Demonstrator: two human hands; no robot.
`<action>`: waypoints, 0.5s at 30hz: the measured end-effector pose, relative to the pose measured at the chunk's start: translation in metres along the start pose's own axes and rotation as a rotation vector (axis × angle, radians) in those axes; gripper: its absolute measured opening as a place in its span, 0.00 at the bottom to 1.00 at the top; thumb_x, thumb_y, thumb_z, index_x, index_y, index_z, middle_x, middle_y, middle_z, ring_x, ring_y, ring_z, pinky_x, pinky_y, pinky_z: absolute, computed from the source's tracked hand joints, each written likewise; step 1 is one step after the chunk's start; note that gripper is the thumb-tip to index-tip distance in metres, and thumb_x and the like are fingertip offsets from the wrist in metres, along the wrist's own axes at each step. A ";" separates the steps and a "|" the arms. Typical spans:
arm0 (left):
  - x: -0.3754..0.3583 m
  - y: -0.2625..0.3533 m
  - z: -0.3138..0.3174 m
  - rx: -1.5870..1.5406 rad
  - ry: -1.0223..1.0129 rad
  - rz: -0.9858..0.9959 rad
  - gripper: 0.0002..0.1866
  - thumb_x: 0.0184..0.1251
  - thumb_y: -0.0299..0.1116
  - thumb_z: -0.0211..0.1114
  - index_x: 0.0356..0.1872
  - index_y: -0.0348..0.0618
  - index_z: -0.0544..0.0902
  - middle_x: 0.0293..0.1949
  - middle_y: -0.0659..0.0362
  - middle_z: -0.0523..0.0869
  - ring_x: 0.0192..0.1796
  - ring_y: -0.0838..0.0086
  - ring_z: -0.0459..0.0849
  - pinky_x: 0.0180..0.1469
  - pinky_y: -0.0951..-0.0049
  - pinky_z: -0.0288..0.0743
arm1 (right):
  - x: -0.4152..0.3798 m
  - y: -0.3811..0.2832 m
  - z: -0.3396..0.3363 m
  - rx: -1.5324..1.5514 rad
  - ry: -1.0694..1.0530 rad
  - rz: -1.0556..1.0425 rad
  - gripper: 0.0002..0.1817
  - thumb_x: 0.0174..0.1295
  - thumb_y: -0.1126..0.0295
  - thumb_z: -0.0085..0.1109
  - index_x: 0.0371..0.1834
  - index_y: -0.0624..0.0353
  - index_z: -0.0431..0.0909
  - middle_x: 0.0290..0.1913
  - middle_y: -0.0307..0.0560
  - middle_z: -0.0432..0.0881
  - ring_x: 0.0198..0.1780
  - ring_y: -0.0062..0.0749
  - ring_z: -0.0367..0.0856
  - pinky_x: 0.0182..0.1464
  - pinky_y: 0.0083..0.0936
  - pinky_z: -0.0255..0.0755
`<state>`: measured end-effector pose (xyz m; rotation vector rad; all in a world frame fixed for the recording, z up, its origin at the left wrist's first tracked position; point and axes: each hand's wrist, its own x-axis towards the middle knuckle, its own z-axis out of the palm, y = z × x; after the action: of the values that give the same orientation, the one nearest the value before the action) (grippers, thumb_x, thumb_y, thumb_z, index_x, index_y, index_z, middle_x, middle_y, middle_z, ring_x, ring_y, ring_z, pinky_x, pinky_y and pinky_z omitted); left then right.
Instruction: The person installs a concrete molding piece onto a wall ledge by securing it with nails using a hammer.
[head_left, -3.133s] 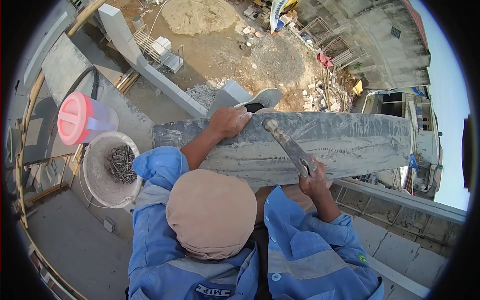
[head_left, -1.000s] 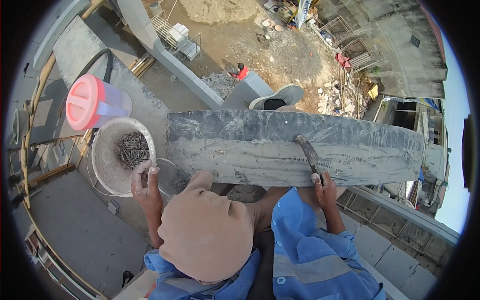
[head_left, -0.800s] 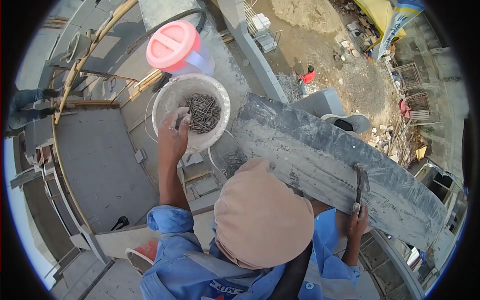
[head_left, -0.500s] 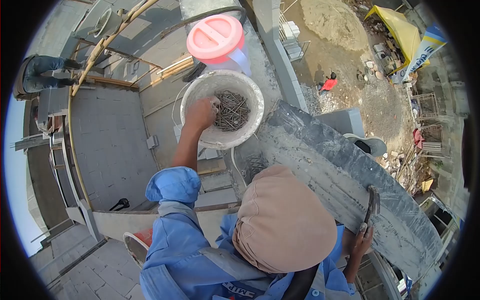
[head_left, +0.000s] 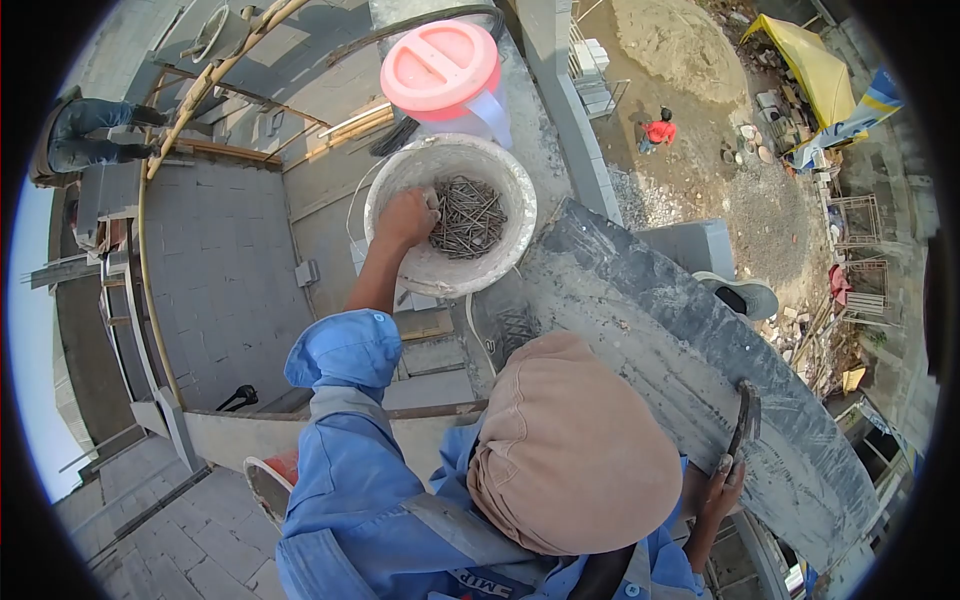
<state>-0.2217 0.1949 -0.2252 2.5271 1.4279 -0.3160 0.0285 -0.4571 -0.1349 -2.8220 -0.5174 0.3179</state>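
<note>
My left hand [head_left: 406, 218] reaches down into a white, cement-stained bucket [head_left: 521, 205]. Its dusty fingers are curled at the left edge of a heap of loose nails [head_left: 470, 216]; what they pinch, if anything, is hidden. My right hand [head_left: 722, 490], low on the right, is wrapped round a dark hammer [head_left: 746, 415], which is held over the grey-smeared board [head_left: 640, 310]. A tan cap [head_left: 575, 450] and blue sleeves fill the lower middle.
A jug with a pink lid [head_left: 440, 65] stands just behind the bucket. Bamboo poles [head_left: 205, 90] and another person's legs [head_left: 100, 135] are at the upper left. Beyond the wall edge the ground lies far below, with a person in red [head_left: 659, 131].
The view has shifted slightly, moving the bucket a little to the right in the picture. My left hand stays in the bucket by the nails, and my right hand still holds the hammer.
</note>
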 end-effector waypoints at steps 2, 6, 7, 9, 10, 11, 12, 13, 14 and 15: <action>-0.006 0.008 -0.033 -0.455 -0.291 -0.069 0.14 0.60 0.33 0.69 0.41 0.33 0.82 0.38 0.45 0.87 0.38 0.61 0.89 0.47 0.60 0.81 | -0.003 0.015 0.010 -0.108 0.180 -0.142 0.28 0.75 0.54 0.48 0.53 0.78 0.74 0.44 0.73 0.79 0.45 0.65 0.77 0.50 0.44 0.70; -0.011 0.002 -0.043 -0.558 -0.313 -0.028 0.12 0.64 0.30 0.67 0.44 0.33 0.81 0.37 0.53 0.88 0.34 0.72 0.87 0.42 0.70 0.82 | 0.002 -0.015 -0.006 0.047 0.025 0.001 0.27 0.75 0.55 0.48 0.52 0.77 0.75 0.45 0.73 0.79 0.46 0.67 0.77 0.50 0.45 0.70; -0.011 -0.002 -0.038 -0.713 -0.340 -0.038 0.12 0.66 0.30 0.66 0.46 0.34 0.81 0.38 0.56 0.88 0.35 0.74 0.87 0.40 0.72 0.82 | 0.002 -0.015 -0.007 0.042 0.018 -0.014 0.28 0.75 0.55 0.48 0.52 0.77 0.75 0.45 0.73 0.79 0.47 0.67 0.77 0.51 0.45 0.70; -0.009 -0.005 -0.035 -0.869 -0.368 -0.043 0.12 0.67 0.31 0.66 0.47 0.36 0.81 0.39 0.59 0.88 0.36 0.75 0.87 0.39 0.74 0.82 | 0.001 -0.012 -0.007 0.036 0.016 -0.025 0.28 0.75 0.54 0.48 0.52 0.77 0.75 0.46 0.74 0.79 0.47 0.68 0.77 0.51 0.45 0.70; -0.010 -0.005 -0.036 -0.923 -0.394 -0.040 0.10 0.68 0.31 0.65 0.47 0.38 0.82 0.40 0.61 0.87 0.37 0.76 0.87 0.39 0.76 0.82 | 0.002 -0.007 -0.008 0.048 -0.046 0.028 0.28 0.75 0.54 0.48 0.52 0.77 0.75 0.46 0.73 0.78 0.47 0.67 0.77 0.51 0.45 0.70; -0.011 -0.005 -0.036 -0.978 -0.420 -0.039 0.09 0.70 0.31 0.64 0.46 0.40 0.82 0.41 0.63 0.87 0.37 0.77 0.87 0.39 0.78 0.82 | 0.002 -0.005 -0.009 0.060 -0.109 0.080 0.27 0.75 0.54 0.48 0.52 0.77 0.75 0.46 0.73 0.78 0.47 0.66 0.77 0.51 0.45 0.69; -0.014 -0.004 -0.038 -0.979 -0.423 -0.039 0.09 0.70 0.31 0.64 0.46 0.40 0.82 0.41 0.63 0.87 0.37 0.77 0.87 0.39 0.78 0.82 | 0.002 -0.007 -0.011 0.058 -0.109 0.082 0.27 0.75 0.54 0.48 0.52 0.77 0.75 0.46 0.73 0.78 0.47 0.66 0.77 0.51 0.45 0.69; -0.017 -0.002 -0.042 -1.049 -0.435 -0.098 0.08 0.70 0.32 0.64 0.46 0.42 0.82 0.42 0.63 0.87 0.38 0.78 0.87 0.39 0.78 0.82 | 0.002 -0.012 -0.012 0.056 -0.106 0.076 0.28 0.75 0.54 0.48 0.54 0.77 0.74 0.49 0.74 0.78 0.49 0.67 0.77 0.52 0.45 0.70; -0.019 -0.001 -0.044 -1.118 -0.444 -0.160 0.08 0.70 0.32 0.65 0.46 0.43 0.82 0.42 0.63 0.87 0.39 0.79 0.87 0.39 0.78 0.82 | 0.003 -0.015 -0.012 0.054 -0.103 0.069 0.29 0.74 0.54 0.48 0.56 0.78 0.74 0.51 0.74 0.78 0.51 0.68 0.77 0.54 0.45 0.70; -0.021 -0.002 -0.045 -1.118 -0.443 -0.162 0.08 0.70 0.32 0.65 0.46 0.43 0.82 0.42 0.63 0.87 0.39 0.79 0.87 0.39 0.78 0.82 | 0.003 -0.012 -0.011 0.053 -0.104 0.067 0.29 0.74 0.54 0.48 0.56 0.78 0.74 0.51 0.74 0.78 0.51 0.68 0.77 0.54 0.45 0.70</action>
<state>-0.2304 0.1926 -0.1761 1.3458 1.1380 -0.0471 0.0305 -0.4478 -0.1216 -2.7865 -0.4293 0.4872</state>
